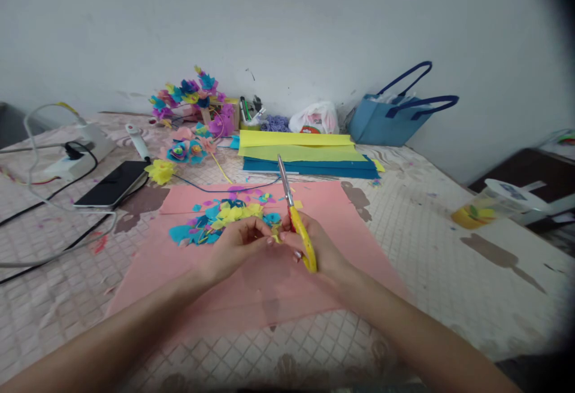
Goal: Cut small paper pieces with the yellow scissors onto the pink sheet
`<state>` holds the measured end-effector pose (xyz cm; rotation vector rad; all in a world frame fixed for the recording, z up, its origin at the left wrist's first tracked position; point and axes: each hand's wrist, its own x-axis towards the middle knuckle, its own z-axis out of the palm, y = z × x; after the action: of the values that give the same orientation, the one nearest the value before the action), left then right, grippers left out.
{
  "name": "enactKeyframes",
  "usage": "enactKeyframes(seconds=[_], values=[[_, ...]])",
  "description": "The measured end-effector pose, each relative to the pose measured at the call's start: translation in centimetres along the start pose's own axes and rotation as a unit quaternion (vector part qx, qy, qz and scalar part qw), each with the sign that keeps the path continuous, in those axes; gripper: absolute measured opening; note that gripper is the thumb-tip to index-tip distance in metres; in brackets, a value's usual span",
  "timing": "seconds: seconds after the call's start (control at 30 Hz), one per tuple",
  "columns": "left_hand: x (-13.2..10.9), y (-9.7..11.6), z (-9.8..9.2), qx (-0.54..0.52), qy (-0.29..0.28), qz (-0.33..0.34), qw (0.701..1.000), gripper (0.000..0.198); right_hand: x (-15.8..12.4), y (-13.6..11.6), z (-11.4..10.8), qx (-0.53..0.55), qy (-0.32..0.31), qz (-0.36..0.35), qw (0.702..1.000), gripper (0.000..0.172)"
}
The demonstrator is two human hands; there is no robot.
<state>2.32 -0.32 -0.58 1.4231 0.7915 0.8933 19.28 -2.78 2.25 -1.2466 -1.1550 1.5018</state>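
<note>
My right hand (314,246) is closed with a pair of yellow-handled scissors (305,240) in it, the blades together and pointing up and away. Its fingertips meet those of my left hand (245,243) over a small yellow paper piece (275,237), which both hands pinch; most of it is hidden by the fingers. Just beyond the left hand lies a pile of cut paper pieces (206,222) in blue, yellow and purple. Under both hands spreads a pink paper sheet (359,261).
Folded yellow paper (296,141) and blue paper (314,167) lie behind the pink sheet. Paper flowers (179,150), a phone (112,183), a glue gun (137,140) and a power strip (81,162) with cords are left. A blue bag (381,120) and a plastic cup (476,213) stand right.
</note>
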Motion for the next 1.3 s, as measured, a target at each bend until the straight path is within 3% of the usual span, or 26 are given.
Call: enactKeyframes(seconds=[0.3,0.7,1.1,1.3], values=[[0.1,0.0,0.0,-0.061,0.030,-0.081,0.994,0.019,0.9,1.3,0.0,-0.028,-0.004,-0.029,0.999,0.029],[0.2,-0.2,0.1,-0.103,0.044,-0.085,0.990,0.028,1.1,1.8,-0.1,-0.037,-0.008,-0.026,0.999,0.029],[-0.2,0.8,0.6,-0.016,0.050,-0.024,0.998,0.023,1.2,2.0,0.0,-0.058,0.004,-0.068,0.996,0.032],[-0.1,0.4,0.5,-0.051,0.025,-0.052,0.997,0.026,1.1,1.9,-0.3,-0.069,0.016,-0.089,0.993,0.028]])
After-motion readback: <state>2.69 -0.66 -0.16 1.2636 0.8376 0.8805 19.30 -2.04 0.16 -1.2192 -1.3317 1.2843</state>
